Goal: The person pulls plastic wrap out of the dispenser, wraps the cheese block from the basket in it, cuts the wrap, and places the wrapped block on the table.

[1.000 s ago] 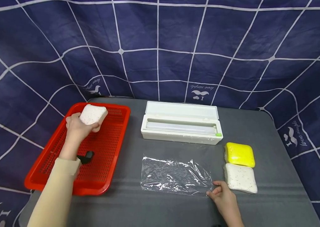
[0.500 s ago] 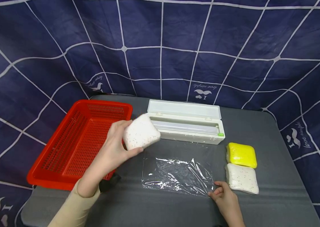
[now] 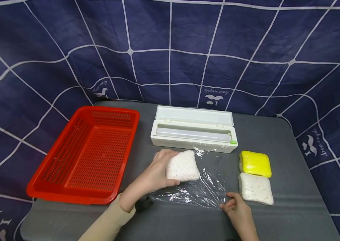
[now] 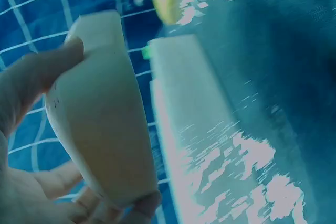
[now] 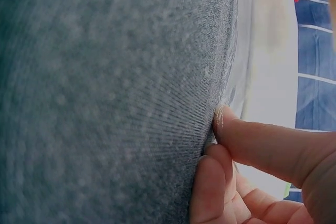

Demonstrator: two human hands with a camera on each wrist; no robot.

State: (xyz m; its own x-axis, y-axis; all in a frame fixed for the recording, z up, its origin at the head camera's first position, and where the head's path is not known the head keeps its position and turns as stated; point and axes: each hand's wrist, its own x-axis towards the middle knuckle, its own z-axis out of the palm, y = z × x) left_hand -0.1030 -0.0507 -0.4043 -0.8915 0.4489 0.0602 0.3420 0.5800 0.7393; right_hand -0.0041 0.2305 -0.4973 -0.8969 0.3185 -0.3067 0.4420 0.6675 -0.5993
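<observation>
My left hand (image 3: 161,170) grips a white, red-speckled, cushion-shaped square block (image 3: 183,165), held over the left part of a sheet of cling film (image 3: 209,187). In the left wrist view the thumb lies on one face of the block (image 4: 105,119) and the other fingers curl round its far end. At the film's lower right corner, my right hand (image 3: 237,212) pinches the edge between thumb and fingers. The right wrist view shows that thumb (image 5: 262,145) close against the grey tabletop.
Behind the film stands a white cling film dispenser (image 3: 194,144), lid up, with a roll inside. A red perforated basket (image 3: 127,160) is at the left. Beside my right hand lie a film-wrapped yellow block (image 3: 255,164) and a wrapped white speckled block (image 3: 256,188). A blue checked curtain surrounds the table.
My left hand has lifted the white speckled block out of the red basket and carried it right, over the cling film. The right hand stays at the film's corner.
</observation>
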